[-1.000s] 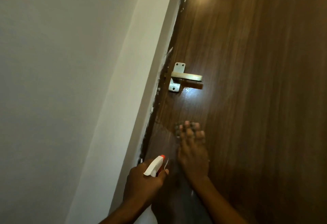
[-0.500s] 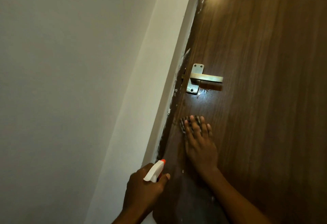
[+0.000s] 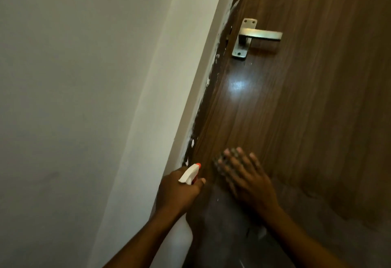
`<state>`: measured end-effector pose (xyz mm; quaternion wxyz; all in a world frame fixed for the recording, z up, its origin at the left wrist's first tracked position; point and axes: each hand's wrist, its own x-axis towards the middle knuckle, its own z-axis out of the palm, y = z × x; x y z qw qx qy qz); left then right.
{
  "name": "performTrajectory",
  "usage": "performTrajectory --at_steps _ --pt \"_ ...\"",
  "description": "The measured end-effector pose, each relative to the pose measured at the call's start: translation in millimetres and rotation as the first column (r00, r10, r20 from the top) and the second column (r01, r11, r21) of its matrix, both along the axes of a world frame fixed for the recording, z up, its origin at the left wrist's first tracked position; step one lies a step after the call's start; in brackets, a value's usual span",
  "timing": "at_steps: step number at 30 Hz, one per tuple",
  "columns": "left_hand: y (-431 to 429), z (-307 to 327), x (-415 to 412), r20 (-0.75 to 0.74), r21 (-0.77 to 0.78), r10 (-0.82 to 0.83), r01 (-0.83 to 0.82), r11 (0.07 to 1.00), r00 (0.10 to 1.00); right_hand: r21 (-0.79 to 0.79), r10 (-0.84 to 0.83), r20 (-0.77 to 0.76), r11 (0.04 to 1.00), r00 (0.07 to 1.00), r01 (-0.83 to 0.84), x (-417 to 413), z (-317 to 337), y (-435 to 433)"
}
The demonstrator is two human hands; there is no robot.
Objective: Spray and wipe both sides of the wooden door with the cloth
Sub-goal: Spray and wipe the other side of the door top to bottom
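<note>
The dark wooden door fills the right side of the view, with a wet shine below its metal lever handle. My right hand lies flat on the door well below the handle, fingers straight, pressing a dark patterned cloth that shows only past the fingertips. My left hand grips a white spray bottle with an orange nozzle tip, held beside the door's left edge and pointing up along it.
A white door frame and wall take up the left half, close to my left hand. Chipped paint runs along the door's edge. Dark floor lies below the hands.
My right hand with the cloth has slid down the door, away from the handle. The view has shifted lower and nearer. My left hand keeps the bottle by the door's edge.
</note>
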<state>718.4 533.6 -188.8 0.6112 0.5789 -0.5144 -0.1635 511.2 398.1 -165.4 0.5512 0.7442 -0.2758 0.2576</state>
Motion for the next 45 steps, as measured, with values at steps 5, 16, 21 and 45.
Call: performTrajectory --at_steps 5,16,21,45 --pt "-7.1 6.9 0.9 -0.007 -0.059 -0.008 0.008 0.998 1.000 0.035 -0.022 0.303 0.999 0.953 0.012 55.2 39.2 -10.6" --pt "-7.7 0.0 -23.2 -0.027 -0.089 -0.093 0.090 0.992 0.995 0.076 0.060 -0.142 0.996 0.988 -0.050 0.3 -61.2 -7.9" --pt "-5.5 -9.7 -44.3 -0.049 -0.092 -0.186 0.181 0.979 0.981 -0.006 -0.057 0.481 0.998 0.875 0.069 -53.6 -16.5 18.5" --pt "-35.2 -24.3 -149.4 -0.011 -0.115 -0.383 0.379 0.918 0.924 0.010 -0.030 0.369 1.000 0.929 0.029 -113.4 -56.5 24.3"
